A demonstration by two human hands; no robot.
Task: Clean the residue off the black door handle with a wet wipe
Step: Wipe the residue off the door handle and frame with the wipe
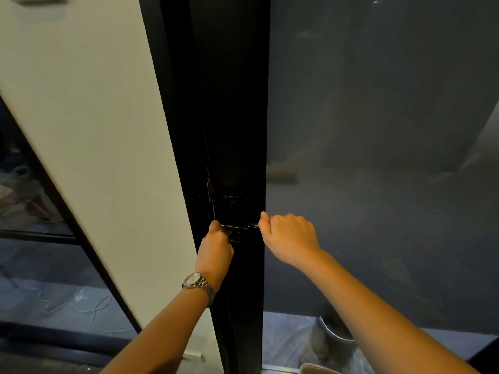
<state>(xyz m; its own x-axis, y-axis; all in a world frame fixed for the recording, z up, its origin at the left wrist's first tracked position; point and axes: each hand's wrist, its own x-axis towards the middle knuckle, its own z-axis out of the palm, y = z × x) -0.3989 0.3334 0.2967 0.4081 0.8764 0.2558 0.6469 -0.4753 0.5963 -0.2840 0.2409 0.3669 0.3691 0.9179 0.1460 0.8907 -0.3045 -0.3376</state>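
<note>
The black door handle (237, 227) runs level across the black door frame (232, 103), below a round lock plate (232, 202). My left hand (217, 245), with a metal watch on the wrist, grips the handle's left end from below. My right hand (289, 234) is closed in a fist at the handle's right end, thumb against its tip. No wet wipe shows in either hand; whatever the right fist may hold is hidden.
A white wall panel (94, 130) stands left of the frame, with dark glass (40, 265) beyond it. Frosted dark glass (378, 157) fills the right. A round metal bin (334, 333) shows low behind the glass.
</note>
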